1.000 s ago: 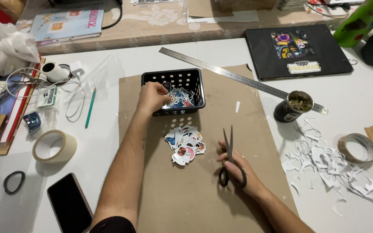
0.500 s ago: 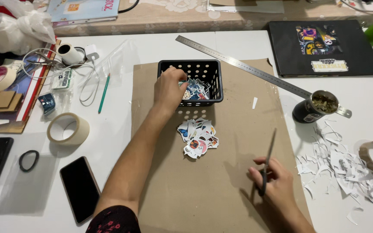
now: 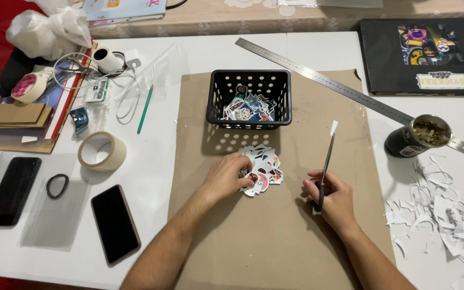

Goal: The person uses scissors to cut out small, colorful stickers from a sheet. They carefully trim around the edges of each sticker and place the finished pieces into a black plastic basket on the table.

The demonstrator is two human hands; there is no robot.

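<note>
Your left hand (image 3: 225, 177) rests on the small heap of cut-out colourful paper stickers (image 3: 260, 168), fingers curled over its near edge, pinching a few. The heap lies on the brown cardboard mat (image 3: 275, 236), just in front of the black perforated plastic basket (image 3: 249, 99). Your right hand (image 3: 331, 197) grips the closed black-handled scissors (image 3: 325, 164), blades pointing away. Step in hand: sorting stickers. Separate one piece cleanly before lifting.
</note>
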